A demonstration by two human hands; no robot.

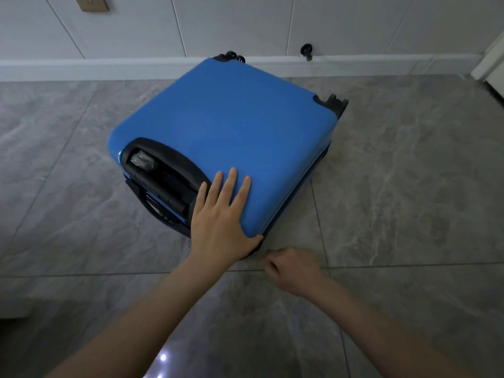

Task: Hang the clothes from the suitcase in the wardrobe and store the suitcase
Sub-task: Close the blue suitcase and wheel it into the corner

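Note:
A blue hard-shell suitcase (231, 126) lies flat and closed on the tiled floor, its black wheels toward the wall and its black handle recess (163, 175) toward me. My left hand (221, 216) presses flat on the lid at the near corner, fingers straight and spread. My right hand (291, 268) is low at the floor just right of that corner. Its fingers are curled and its thumb and forefinger pinch at the dark zipper seam (289, 197) along the case's side. The zipper pull itself is hidden by the hand. No clothes or wardrobe are in view.
A white wall with a baseboard (81, 66) runs behind the suitcase, with a black door stop (306, 51) on it. A white door frame (491, 64) stands at the far right. Grey marble tiles (409, 186) surround the case.

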